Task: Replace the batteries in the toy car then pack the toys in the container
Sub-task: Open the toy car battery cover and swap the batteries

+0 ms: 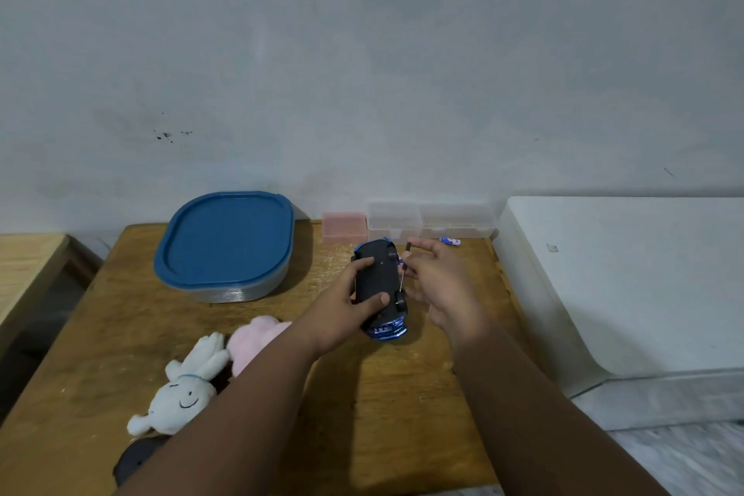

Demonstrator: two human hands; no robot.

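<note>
1. Near the far edge of the desk (402,395), a little right of its middle, the toy car (378,286) is held upside down, so that its black underside is turned up and its blue body is seen only at the near end and the far end.
2. The car is grasped by the left hand (346,310): the thumb is laid on the underside near the near end, and the other fingers are wrapped around the left side.
3. The right hand (439,282) is held just beside the right side of the car. A thin screwdriver (404,270) is pinched between its fingers; the dark handle is seen above the fingers, and the metal shaft is pointed down along the car's right side, beside a wheel.
4. A grey container (241,292) with a blue lid (225,242) on it is placed toward the far left corner of the desk, well apart from the car.
5. A pink box (343,227) and two clear plastic boxes (430,219) are lined along the far edge, behind the car.
6. A small blue and white battery (450,241) is laid near the far right corner, in front of the clear boxes.
7. A white plush rabbit (181,395) and a pink plush toy (257,338) are laid touching each other near the left edge, and the pink one is partly hidden by the left forearm.
8. A dark object (133,459) is seen at the near edge below the rabbit; what it is cannot be told.
</note>
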